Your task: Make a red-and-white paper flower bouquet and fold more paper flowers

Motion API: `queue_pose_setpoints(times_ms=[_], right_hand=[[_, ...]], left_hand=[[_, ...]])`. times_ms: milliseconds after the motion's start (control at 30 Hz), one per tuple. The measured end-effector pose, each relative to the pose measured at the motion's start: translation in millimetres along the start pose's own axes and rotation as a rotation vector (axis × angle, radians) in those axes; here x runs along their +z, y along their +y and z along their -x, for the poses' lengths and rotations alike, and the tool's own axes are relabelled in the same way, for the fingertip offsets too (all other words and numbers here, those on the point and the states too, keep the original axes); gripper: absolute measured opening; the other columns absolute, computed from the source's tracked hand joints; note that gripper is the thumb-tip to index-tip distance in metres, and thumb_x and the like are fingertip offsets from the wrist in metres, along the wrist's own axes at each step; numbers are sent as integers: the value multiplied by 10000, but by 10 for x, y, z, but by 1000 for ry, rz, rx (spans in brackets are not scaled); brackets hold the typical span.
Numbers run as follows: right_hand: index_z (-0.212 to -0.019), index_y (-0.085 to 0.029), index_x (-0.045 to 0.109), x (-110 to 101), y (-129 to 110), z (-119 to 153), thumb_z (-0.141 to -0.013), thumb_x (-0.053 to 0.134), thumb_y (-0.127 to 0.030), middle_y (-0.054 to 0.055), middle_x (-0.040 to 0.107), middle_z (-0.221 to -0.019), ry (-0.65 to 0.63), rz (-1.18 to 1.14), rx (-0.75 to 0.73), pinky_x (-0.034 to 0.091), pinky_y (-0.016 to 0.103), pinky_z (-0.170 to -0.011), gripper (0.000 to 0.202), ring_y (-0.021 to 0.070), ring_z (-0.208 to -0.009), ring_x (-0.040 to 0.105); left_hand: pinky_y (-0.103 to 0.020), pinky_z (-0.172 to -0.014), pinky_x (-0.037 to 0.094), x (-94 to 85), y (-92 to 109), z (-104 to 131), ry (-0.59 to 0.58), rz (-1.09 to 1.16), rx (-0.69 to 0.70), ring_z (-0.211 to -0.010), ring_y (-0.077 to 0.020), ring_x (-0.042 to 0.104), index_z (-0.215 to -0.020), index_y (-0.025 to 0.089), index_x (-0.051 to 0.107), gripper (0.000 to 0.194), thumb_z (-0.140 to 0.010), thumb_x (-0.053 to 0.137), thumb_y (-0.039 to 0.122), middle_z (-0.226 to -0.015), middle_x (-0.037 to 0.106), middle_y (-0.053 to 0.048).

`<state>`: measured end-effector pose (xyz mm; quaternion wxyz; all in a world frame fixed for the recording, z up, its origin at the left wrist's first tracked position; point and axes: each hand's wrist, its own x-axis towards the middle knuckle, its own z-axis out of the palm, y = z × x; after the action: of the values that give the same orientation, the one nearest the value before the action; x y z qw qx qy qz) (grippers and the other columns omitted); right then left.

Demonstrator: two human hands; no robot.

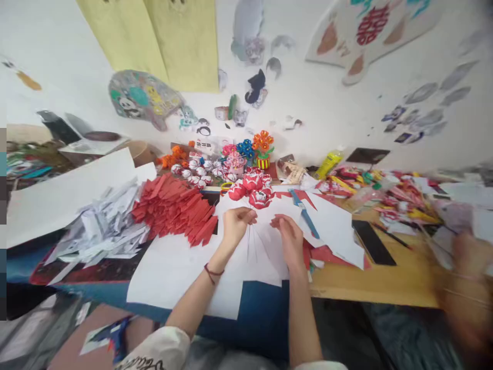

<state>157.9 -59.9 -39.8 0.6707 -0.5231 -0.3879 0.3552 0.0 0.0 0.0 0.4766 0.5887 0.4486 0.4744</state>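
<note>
Red and white paper flowers (253,181) on thin wire stems stand upright over white paper sheets (185,275). My left hand (238,223) pinches the thin wires just below the blossoms. To its right, my right hand (289,237) is raised with the fingers curled and the fingertips close together; whether anything thin is between them is too small to tell. Several wire ends hang down between the two hands. A pile of red paper strips (175,208) lies left of my left hand, with white paper strips (103,226) beyond it.
A blue cutter (304,213) lies on paper to the right, near a black phone (373,242). Finished small flowers (198,172) stand at the back. Another person's blurred hand (468,257) is at the far right. A blue glue gun (120,339) lies at the lower left.
</note>
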Motion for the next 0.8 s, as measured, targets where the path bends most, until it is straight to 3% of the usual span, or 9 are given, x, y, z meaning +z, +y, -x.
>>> queue_pose_setpoints(times_ms=[133, 367, 500, 600, 733, 800], right_hand=[[-964, -182, 694, -469, -98, 176, -847, 637, -393, 52, 701, -856, 54, 88, -8, 501, 355, -816, 248, 184, -788, 658], [-910, -188, 708, -1438, -184, 698, -753, 724, -378, 40, 676, -758, 365, 120, -12, 503, 370, -734, 248, 179, -675, 629], [-828, -207, 707, -1837, -20, 1004, -721, 738, -399, 50, 651, -733, 606, 202, 24, 485, 391, -638, 222, 194, -595, 584], [-726, -246, 664, -1936, 298, 1306, -759, 668, -455, 31, 625, -678, 737, 376, 89, 481, 377, -619, 212, 193, -570, 547], [-684, -177, 685, -1744, 894, 1928, -674, 614, -573, 97, 697, -678, 454, 716, 380, 509, 384, -637, 403, 279, -652, 646], [-714, -162, 707, -1594, 1166, 2274, -639, 575, -622, 130, 721, -698, 388, 770, 501, 523, 400, -644, 484, 322, -675, 677]], left_hand=[[-210, -551, 455, -103, 44, 21, 2, -32, 33, -526, -120, 606, -652, 129, 696, 217, -769, 646, 304, -569, 683, -32], [-218, -547, 469, -191, 43, -11, 16, 58, 61, -519, -116, 596, -677, 125, 706, 200, -775, 665, 295, -572, 678, -29], [-215, -548, 466, -203, 41, 7, 12, 71, 68, -521, -113, 589, -688, 128, 713, 198, -777, 678, 302, -573, 678, -26], [-218, -546, 465, -225, 44, 27, 23, 80, 74, -522, -114, 590, -695, 131, 720, 195, -778, 684, 305, -578, 681, -26], [-216, -545, 465, -249, 63, 50, 21, 78, 90, -521, -112, 591, -667, 137, 713, 177, -779, 682, 271, -571, 675, -18], [-212, -552, 466, -248, 68, 61, 17, 74, 102, -528, -108, 593, -656, 140, 709, 174, -782, 679, 256, -576, 675, -14]])
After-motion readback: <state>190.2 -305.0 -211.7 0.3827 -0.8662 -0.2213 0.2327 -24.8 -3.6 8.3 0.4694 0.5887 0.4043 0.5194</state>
